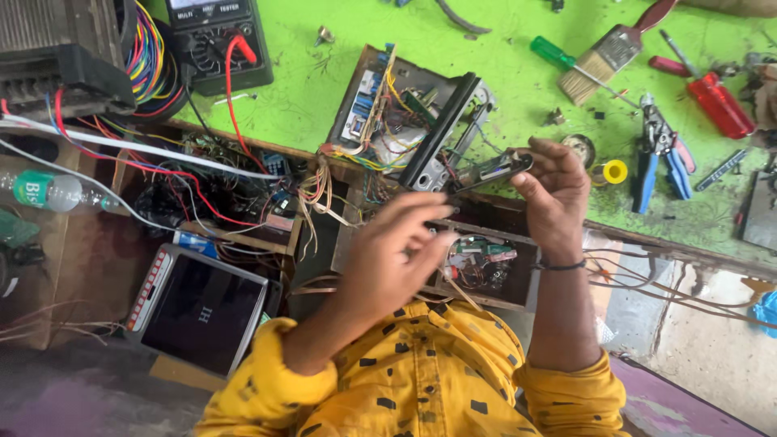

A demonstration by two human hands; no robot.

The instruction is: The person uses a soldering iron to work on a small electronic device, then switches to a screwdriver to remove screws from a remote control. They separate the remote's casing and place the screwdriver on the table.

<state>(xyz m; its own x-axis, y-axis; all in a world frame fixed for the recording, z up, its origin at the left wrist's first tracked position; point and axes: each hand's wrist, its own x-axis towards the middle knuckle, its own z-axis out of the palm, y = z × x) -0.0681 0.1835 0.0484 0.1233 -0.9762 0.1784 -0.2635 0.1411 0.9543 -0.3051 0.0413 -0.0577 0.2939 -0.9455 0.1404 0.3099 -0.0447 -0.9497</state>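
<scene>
I see my right hand raised above the near edge of the bench, fingers curled and pinching the end of a small dark circuit strip that sticks out toward nine o'clock. My left hand sits just at seven o'clock from it, fingers loosely bent, thumb and forefinger closing on a thin tool whose tip meets the strip; what the tool is I cannot tell. At eleven o'clock from the strip an opened car stereo lies on the green bench with coloured wires spilling out. At two o'clock lie blue-handled pliers, a paintbrush, a green screwdriver and a red screwdriver. At ten o'clock, well apart, stands a black meter with a red lead. At eight o'clock a dark-screened device rests below the bench.
</scene>
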